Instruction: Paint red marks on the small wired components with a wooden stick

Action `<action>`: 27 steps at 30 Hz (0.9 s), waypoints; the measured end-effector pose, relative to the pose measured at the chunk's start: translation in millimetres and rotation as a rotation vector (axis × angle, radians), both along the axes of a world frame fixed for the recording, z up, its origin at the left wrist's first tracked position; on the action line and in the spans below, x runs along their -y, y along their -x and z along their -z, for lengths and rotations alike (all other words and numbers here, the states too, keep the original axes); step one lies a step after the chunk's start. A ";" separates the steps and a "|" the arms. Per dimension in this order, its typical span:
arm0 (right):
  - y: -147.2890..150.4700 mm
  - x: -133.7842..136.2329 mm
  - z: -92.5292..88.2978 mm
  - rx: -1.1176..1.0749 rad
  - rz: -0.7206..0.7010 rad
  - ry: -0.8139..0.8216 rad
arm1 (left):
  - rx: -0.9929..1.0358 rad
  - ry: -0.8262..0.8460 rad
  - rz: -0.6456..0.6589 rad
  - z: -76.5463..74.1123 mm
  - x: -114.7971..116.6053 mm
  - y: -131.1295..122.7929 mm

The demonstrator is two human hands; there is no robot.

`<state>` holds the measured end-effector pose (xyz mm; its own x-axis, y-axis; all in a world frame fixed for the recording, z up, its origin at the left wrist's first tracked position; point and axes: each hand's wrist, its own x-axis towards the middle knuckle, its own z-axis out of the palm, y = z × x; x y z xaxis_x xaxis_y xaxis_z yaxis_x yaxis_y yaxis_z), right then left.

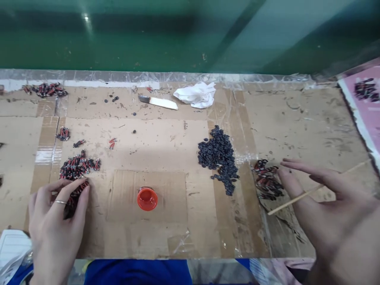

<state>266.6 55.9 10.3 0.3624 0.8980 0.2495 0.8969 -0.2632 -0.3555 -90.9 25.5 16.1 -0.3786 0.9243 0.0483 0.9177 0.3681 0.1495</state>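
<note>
1. left hand (pixel 55 221): fingers (pixel 78 194) curled shut on a bundle of red-black parts (pixel 73 200).
2. right hand (pixel 323 198): fingers spread, a thin stick (pixel 297 199) lying between them, just beside a small parts pile (pixel 267 182).
3. red cap (pixel 147 198) and black rings (pixel 219 158) sit between the hands on the tabletop (pixel 297 118).
4. judging by the heaps, plenty looks unprocessed.
</note>
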 end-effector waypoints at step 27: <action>142.5 2.5 2.7 -0.537 -0.930 -0.058 | 0.383 -0.189 0.180 2.3 3.6 -4.1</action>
